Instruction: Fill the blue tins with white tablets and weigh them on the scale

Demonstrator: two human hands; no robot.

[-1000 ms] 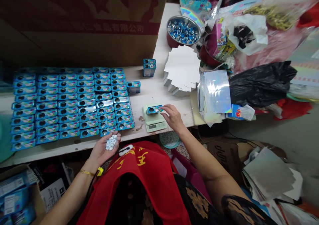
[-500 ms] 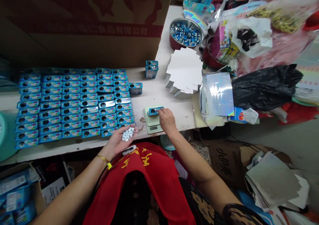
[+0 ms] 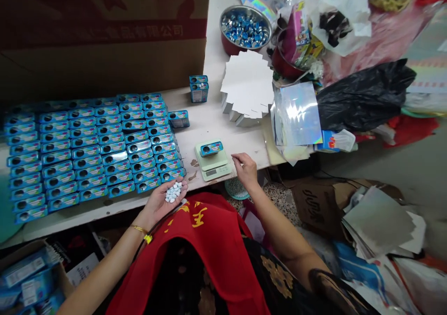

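My left hand [image 3: 157, 204] is cupped palm up at the table's front edge, holding a small heap of pale blue-white candies [image 3: 173, 192]. A light green digital scale [image 3: 226, 160] lies to its right, with one small blue tin [image 3: 211, 148] standing on the weighing plate. Just right of the scale is my right hand [image 3: 247, 171], apart from the tin. Its thumb and fingertips are pressed together; whether anything small is between them is hidden. Rows of blue tins [image 3: 115, 166] with dark round openings on top stand packed on the left, close to my left hand.
Two tins [image 3: 199, 91] stand farther back, and another tin [image 3: 179, 118] sits beside the rows. A metal bowl [image 3: 246, 29] holds small blue and silver caps. Stacked white cards [image 3: 247, 83] and shiny sheets [image 3: 299, 112] lie to the right. A large carton [image 3: 104, 50] blocks the back left.
My right hand has let go of the tin on the scale and moved off to the right. The tin stays on the plate. The whole view has shifted a little.
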